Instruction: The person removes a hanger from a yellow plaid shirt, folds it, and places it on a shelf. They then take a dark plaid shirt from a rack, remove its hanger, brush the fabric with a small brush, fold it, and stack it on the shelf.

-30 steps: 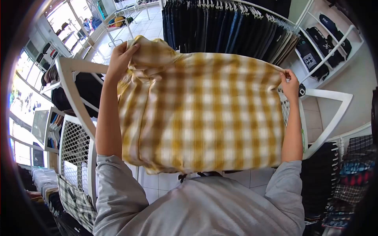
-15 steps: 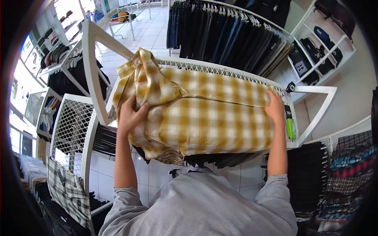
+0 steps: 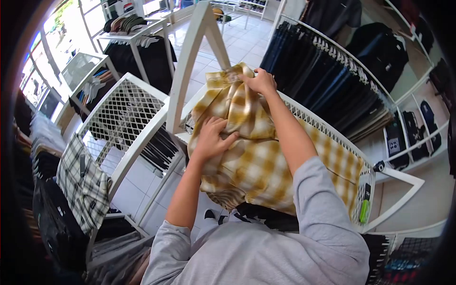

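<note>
A yellow and white plaid shirt (image 3: pixel 259 159) lies buttoned side up along a white mesh-topped rack, its collar end bunched at the far left. My left hand (image 3: pixel 213 140) rests on the bunched cloth with thumb and fingers apart. Reaching across the shirt, my right hand (image 3: pixel 261 82) pinches the cloth near the collar (image 3: pixel 223 78); its fingertips are partly hidden. My right forearm covers part of the shirt's middle.
The rack's white slanted frame (image 3: pixel 192 57) rises at the left end. A green object (image 3: pixel 365 211) and a small black device (image 3: pixel 378 166) sit at the right end. Hanging trousers (image 3: pixel 323 76) stand behind; a black and white plaid shirt (image 3: pixel 83 180) hangs left.
My right hand has left the shirt's right end and moved to the collar end. My left hand stays on the bunched cloth. The view has turned left.
</note>
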Demonstrator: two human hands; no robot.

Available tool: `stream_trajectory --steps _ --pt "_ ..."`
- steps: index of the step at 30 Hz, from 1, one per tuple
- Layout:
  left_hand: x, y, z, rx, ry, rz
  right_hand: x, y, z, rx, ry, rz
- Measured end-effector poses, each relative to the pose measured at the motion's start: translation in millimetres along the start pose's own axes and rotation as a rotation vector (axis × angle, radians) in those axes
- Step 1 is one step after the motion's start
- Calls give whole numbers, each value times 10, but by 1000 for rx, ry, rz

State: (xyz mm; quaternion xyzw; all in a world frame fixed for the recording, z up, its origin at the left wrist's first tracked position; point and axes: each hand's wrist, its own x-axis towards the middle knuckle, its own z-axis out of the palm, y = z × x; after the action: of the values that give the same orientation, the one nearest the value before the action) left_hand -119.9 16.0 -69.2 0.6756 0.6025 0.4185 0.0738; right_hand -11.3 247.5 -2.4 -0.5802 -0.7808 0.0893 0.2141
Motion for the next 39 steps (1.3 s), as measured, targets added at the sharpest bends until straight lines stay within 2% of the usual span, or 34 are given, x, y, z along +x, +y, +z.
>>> stream_trajectory --steps 1,2,4,8,11,14,16,18,20,22,24,27,29,31,32,35,36,39 --pt "-4 8 -5 -14 8 -5 92 -43 -8 1 -133 17" --pt "-9 14 -8 -28 13 -8 130 -46 -6 76 -102 43" --pt "-40 -24 18 -62 40 -20 171 -39 -45 297 146 43" --pt "-12 -31 36 -145 89 0 -18 15 -568 690 550 -181" --pt "-44 -14 10 -169 82 -38 -580 81 -1127 890 645 -326" --pt "-64 -17 12 -161 82 -29 -1133 536 -1315 961 615 -271" --pt "-64 -40 30 -152 79 10 -1665 973 -1327 901 493 -99" --pt "-57 -42 25 -154 67 51 -2195 1338 -1088 896 472 79" --pt "-28 9 -12 -181 34 54 -2687 1477 -939 588 505 223" --pt "-7 59 -51 -185 -15 65 -2892 1464 -977 488 557 271" --pt "3 61 -48 -174 -25 66 -2852 1425 -1089 134 560 6" --pt "-5 46 -26 -162 -15 77 -2494 1232 -1184 135 252 -132" --pt "-14 16 -8 -165 -4 68 -2192 1024 -1065 59 171 -288" --pt "-16 1 6 -157 -10 70 -1932 927 -795 -132 199 -384" --pt "-17 -6 7 -156 -16 65 -1848 948 -671 -123 207 -383" --pt "-19 -26 17 -134 -7 64 -1535 1037 -469 -324 -89 -272" --pt "-34 -24 29 -140 -6 60 -1534 1060 -540 -321 -89 -269" --pt "-19 83 -52 -142 -35 12 -1650 1160 -1041 216 322 -62"
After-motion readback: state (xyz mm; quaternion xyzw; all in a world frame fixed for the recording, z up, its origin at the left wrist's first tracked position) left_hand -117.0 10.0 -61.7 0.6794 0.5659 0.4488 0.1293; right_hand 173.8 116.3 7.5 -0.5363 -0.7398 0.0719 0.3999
